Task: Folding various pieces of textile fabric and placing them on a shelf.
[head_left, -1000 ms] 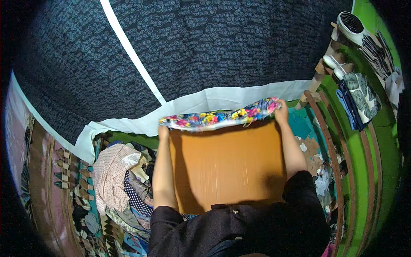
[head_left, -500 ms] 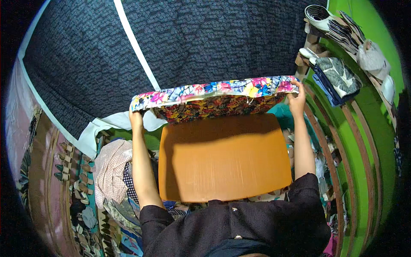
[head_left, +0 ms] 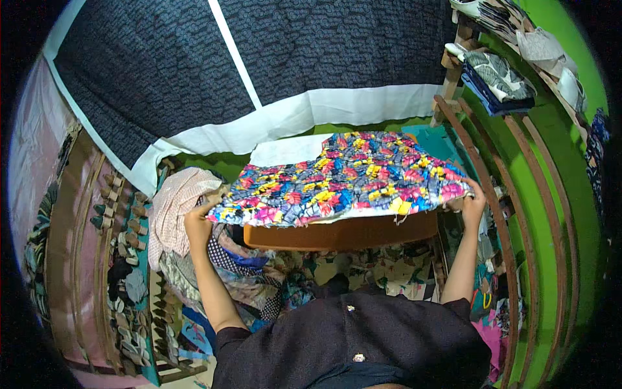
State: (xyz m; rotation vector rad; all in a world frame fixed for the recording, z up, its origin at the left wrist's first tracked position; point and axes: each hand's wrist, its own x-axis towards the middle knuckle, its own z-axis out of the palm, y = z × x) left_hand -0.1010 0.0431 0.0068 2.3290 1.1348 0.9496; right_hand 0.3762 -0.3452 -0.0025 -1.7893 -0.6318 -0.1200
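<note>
A multicoloured floral cloth (head_left: pixel 337 185) is stretched out between my two hands, its near edge hanging slightly past the near side of an orange-brown tabletop (head_left: pixel 340 235). At the cloth's near left corner, my left hand (head_left: pixel 198 223) is closed, gripping the edge. My right hand (head_left: pixel 473 200) pinches the near right corner, its thumb partly hidden. The cloth covers most of the tabletop. Beside its far left part shows a plain white piece (head_left: pixel 285 153); whether this is a separate sheet or joined to the cloth, I cannot tell.
Heaped clothes (head_left: pixel 180 211) lie left of the table, near a rack of shoes (head_left: pixel 133 253). Fabric scraps (head_left: pixel 405 262) are strewn on the floor below. Wooden rails (head_left: pixel 495 194) run along the right, with folded clothes (head_left: pixel 499 81) above. A dark patterned curtain (head_left: pixel 350 48) hangs behind.
My hands have come down and toward me with the cloth, which was raised beyond the table's far side. It now spreads over the tabletop, which was bare before.
</note>
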